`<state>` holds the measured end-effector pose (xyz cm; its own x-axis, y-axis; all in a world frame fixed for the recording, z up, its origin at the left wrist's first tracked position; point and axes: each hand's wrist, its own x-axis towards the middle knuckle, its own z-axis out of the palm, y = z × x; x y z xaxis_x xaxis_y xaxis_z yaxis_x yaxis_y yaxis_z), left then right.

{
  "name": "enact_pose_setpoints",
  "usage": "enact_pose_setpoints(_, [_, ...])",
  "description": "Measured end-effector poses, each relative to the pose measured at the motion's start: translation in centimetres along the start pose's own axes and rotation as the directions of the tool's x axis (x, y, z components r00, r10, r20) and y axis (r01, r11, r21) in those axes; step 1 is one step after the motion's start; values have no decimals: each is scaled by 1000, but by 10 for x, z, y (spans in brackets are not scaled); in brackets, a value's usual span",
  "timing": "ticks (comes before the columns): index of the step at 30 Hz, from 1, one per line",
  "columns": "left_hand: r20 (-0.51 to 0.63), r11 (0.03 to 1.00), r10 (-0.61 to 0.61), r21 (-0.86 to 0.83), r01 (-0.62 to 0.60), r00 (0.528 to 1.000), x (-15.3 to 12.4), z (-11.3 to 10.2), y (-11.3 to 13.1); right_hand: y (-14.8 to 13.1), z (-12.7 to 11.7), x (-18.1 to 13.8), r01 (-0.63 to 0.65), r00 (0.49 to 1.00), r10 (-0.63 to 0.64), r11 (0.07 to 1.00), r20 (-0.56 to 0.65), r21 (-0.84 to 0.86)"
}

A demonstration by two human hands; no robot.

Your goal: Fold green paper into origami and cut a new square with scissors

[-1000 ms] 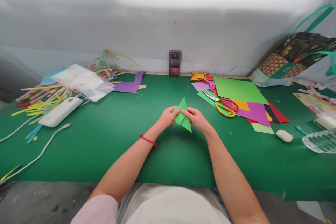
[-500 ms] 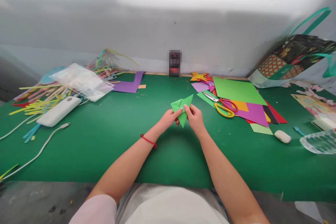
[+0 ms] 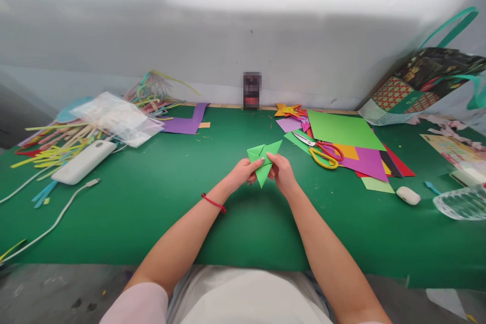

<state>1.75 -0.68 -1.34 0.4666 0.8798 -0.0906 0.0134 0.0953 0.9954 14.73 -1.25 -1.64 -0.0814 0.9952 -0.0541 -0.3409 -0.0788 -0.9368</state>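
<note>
The folded green paper was held over the middle of the green mat, its narrow tip pointing back toward the person and its wide edge away, with the left hand pinching its left flank and the right hand pinching its right, both equally near.

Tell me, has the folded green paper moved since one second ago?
Yes. The folded green paper has turned in place: its upper corner now points right, toward the scissors, instead of straight up at the wall.
</note>
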Motion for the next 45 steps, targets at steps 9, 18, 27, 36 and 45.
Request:
enact_pose_setpoints(9, [-9,987,-95,-133,93,995,1,-2,0,3,0,2,9,997,-18,994,-80,-105])
enact_pose_setpoints(18, [-152,995,-24,-99,9,988,8,-4,-5,8,-3,3,28,989,-66,962,-133,-271])
enact_pose_setpoints(27, [-24,991,-3,-132,0,1000,-2,-2,6,-2,7,-4,-19,979,10,999,-205,-40])
enact_pose_setpoints(36, [-57,982,20,-185,-30,998,1,-2,5,6,2,0,-10,997,3,996,-77,-92])
enact_pose_setpoints(45, [-236,993,53,-89,-76,970,7,3,-5,-2,1,2,48,995,-65,979,-82,-200])
